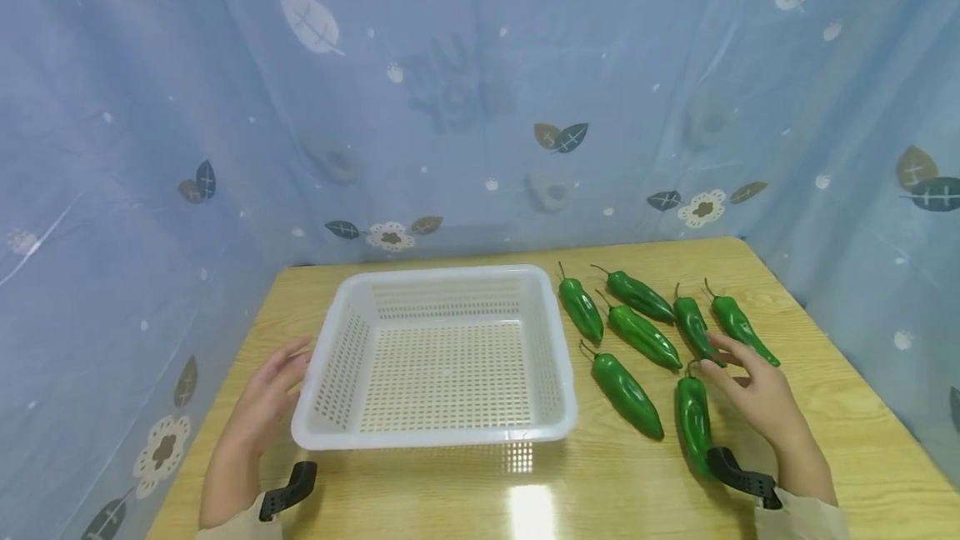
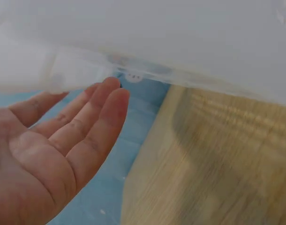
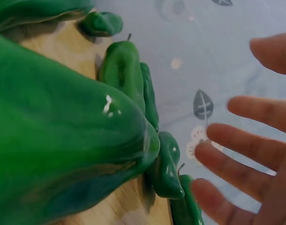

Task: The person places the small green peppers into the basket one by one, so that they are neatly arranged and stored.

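Chili peppers (image 1: pixel 628 397) lie right of the white plastic basket (image 1: pixel 435 439). Right hand (image 1: pixel 759 394), fingers apart, hovers by the right-side ones; left hand (image 1: pixel 262 398), fingers loose, beside basket, contact unclear. I'd tag this reaching; next probably calls for gripping one pepper.

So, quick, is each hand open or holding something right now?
Left hand: open, holding nothing, beside the basket.
Right hand: open, holding nothing, near the peppers.
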The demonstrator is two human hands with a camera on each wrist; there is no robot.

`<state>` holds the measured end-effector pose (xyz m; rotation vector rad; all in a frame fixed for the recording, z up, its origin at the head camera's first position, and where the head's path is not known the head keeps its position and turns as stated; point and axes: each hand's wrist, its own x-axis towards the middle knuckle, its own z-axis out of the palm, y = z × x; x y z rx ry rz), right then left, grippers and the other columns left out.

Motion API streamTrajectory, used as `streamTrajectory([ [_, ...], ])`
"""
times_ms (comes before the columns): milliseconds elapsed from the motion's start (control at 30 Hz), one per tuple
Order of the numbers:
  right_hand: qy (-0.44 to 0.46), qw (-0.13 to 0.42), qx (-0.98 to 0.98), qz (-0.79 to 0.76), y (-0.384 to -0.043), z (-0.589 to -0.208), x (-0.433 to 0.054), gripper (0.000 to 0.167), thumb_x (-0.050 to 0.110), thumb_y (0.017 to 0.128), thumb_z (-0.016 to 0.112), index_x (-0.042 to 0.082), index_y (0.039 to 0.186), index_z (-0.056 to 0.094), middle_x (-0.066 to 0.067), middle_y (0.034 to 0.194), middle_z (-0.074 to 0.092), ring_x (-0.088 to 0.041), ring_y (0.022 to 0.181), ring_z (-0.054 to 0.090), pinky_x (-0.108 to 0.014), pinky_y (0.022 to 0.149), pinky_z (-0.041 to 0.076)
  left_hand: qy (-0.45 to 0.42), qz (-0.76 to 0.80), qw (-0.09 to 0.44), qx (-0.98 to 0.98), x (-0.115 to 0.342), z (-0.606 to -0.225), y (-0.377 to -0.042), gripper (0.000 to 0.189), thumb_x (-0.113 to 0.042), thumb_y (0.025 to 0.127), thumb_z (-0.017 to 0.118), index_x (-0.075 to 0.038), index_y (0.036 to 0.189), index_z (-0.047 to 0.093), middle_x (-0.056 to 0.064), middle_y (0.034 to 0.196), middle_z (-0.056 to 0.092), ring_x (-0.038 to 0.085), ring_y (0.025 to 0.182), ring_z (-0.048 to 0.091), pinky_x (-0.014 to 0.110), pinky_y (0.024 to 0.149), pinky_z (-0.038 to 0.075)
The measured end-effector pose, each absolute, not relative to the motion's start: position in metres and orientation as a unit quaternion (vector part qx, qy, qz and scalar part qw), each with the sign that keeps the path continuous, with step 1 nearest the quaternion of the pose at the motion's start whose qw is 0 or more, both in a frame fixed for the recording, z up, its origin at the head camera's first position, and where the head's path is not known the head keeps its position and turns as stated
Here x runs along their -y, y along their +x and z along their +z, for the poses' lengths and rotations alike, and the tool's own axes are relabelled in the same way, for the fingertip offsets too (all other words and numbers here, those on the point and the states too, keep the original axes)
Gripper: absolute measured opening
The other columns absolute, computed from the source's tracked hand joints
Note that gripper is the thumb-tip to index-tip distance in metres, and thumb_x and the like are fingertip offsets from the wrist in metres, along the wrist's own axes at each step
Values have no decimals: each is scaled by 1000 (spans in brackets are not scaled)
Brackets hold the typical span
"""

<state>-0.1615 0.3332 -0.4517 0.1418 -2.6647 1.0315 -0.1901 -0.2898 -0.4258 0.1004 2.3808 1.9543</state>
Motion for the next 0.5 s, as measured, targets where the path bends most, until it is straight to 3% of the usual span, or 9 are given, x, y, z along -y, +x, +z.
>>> streamTrajectory([
  [133,51,117,929,346,-158,-452,-334,46,21,94,60,3,135,49,0,127,55,23,96,39,-22,66,50,39,649,37,-759,289,-426,-194,53,-19,102,42,1,147,22,-12,116,61,3,103,60,18,85,47],
  [233,62,96,931,345,-156,-453,-335,45,21,94,60,3,134,50,-19,125,58,21,96,40,-38,69,53,37,652,49,-756,289,-427,-198,51,-19,102,42,-2,146,24,-10,113,63,6,99,62,21,84,50],
  [333,68,68,931,352,-156,-454,-335,46,22,94,59,3,135,50,-25,128,55,16,97,44,-53,73,52,46,651,57,-755,290,-429,-203,48,-22,102,41,-3,145,28,-11,112,62,8,96,64,27,80,53],
  [433,67,42,933,352,-157,-455,-334,48,24,94,59,3,136,49,-25,132,52,1,99,54,-60,73,48,63,661,68,-744,291,-431,-208,47,-23,103,39,-3,144,30,-10,113,60,9,94,64,33,75,56],
  [500,69,28,934,350,-158,-457,-334,49,24,94,59,3,136,48,-25,133,50,-17,102,59,-60,73,48,71,676,75,-730,292,-432,-211,46,-23,103,39,-4,144,31,-9,114,60,10,94,64,34,74,57],
])
